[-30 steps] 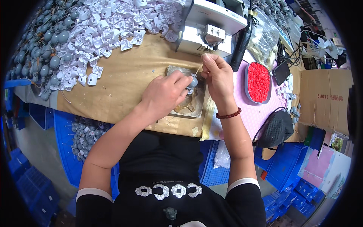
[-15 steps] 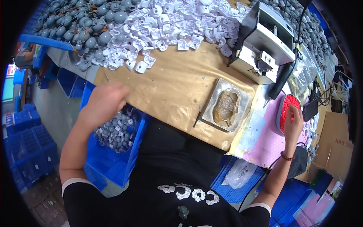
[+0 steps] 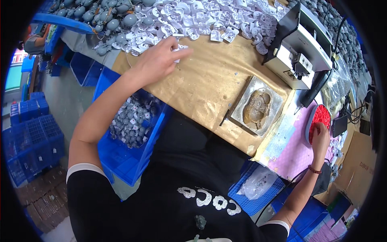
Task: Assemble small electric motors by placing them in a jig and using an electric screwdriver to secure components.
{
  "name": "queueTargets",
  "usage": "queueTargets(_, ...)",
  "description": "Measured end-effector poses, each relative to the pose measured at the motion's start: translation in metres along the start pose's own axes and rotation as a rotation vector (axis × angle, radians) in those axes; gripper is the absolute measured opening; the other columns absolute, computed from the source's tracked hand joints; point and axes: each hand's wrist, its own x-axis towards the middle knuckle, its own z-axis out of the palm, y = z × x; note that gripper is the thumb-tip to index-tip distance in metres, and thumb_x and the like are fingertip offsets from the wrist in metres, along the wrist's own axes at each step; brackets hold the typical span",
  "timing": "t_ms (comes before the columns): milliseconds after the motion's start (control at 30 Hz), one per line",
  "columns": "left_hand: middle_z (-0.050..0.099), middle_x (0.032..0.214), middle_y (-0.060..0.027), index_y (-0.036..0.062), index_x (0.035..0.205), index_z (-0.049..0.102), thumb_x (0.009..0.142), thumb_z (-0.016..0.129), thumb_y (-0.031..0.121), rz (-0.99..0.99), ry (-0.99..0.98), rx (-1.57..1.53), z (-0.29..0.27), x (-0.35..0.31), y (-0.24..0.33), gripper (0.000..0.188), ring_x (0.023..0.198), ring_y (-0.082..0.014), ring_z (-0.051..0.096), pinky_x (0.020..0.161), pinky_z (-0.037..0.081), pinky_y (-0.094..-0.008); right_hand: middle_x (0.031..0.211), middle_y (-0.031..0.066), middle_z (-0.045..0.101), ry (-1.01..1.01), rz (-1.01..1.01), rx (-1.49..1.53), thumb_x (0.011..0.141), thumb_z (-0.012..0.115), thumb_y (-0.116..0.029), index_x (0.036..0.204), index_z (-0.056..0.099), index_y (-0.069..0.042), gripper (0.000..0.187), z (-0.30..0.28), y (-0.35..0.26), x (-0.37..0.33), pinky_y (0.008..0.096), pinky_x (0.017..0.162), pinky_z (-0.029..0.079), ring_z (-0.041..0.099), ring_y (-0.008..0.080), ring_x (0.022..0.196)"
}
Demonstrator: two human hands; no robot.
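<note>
My left hand (image 3: 158, 60) reaches over the near edge of a heap of white plastic parts (image 3: 201, 20). Its fingers are apart around a single white plastic part (image 3: 178, 49), mostly hidden beneath them. At the right, my right hand (image 3: 320, 139) dips its fingertips into an oval dish of small red pieces (image 3: 321, 115). Those fingers are drawn together, and what lies between them is too small to make out. Between the hands, a square metal fixture (image 3: 258, 107) with a hollow, brownish moulded recess rests on the table.
A white-and-black machine (image 3: 300, 52) stands behind the fixture, with a black pen-like tool (image 3: 312, 92) beside it. Grey round parts (image 3: 117, 18) are heaped at the far left. Below the table edge, a blue crate (image 3: 121, 161) holds more grey parts.
My left hand has moved forward and right, from above the blue crate to the white parts. My right hand has lowered into the red pieces. The whole view has shifted slightly.
</note>
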Motion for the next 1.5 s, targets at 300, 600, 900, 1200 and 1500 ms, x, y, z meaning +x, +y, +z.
queueTargets(300,0.065,0.121,-0.0110,0.0060,0.101,0.064,0.077,0.072,0.000,0.231,0.248,-0.741,0.023,0.045,0.145,0.026,0.106,-0.0284,0.065,0.090,0.053,-0.0385,0.089,0.0162,0.069,-0.006,0.066,0.016,0.083,0.064,-0.006,0.089,0.067,-0.003,0.007,-0.001,0.000,0.007,0.0415,0.074,0.051,0.066,0.0352,0.084)
queueTargets(600,0.060,0.110,-0.0088,0.0065,0.091,0.066,0.073,0.073,0.007,0.154,0.143,-0.485,0.060,0.069,0.180,0.019,0.119,-0.0326,0.050,0.097,0.044,-0.0447,0.094,0.0105,0.064,0.172,-0.046,0.347,0.090,0.062,0.000,0.107,0.068,-0.002,0.019,-0.031,-0.031,-0.003,0.0313,0.071,0.049,0.062,0.0206,0.081)
queueTargets(900,0.057,0.107,-0.0076,0.0063,0.090,0.065,0.073,0.072,0.003,0.256,0.158,-0.447,0.060,0.067,0.179,0.019,0.109,-0.0286,0.053,0.090,0.046,-0.0417,0.093,0.0092,0.065,0.003,-0.327,0.942,0.086,0.071,0.002,0.098,0.072,-0.003,0.013,0.000,-0.184,0.004,0.0308,0.074,0.051,0.063,0.0210,0.088)
queueTargets(1200,0.054,0.107,-0.0120,0.0065,0.109,0.057,0.074,0.073,0.010,0.079,0.184,-0.536,0.065,0.063,0.177,0.039,0.106,-0.0329,0.050,0.091,0.045,-0.0429,0.090,0.0084,0.061,0.199,-0.640,0.646,0.075,0.076,0.002,0.097,0.070,-0.004,0.023,0.028,-0.218,0.005,0.0358,0.071,0.050,0.059,0.0267,0.080)
queueTargets(1500,0.053,0.107,-0.0110,0.0075,0.108,0.057,0.074,0.075,0.011,0.067,0.191,-0.538,0.065,0.061,0.175,0.039,0.106,-0.0326,0.050,0.091,0.045,-0.0424,0.096,0.0114,0.066,0.165,-0.392,0.845,0.079,0.071,0.007,0.099,0.068,-0.002,0.022,0.011,-0.206,-0.004,0.0357,0.074,0.050,0.060,0.0289,0.086)
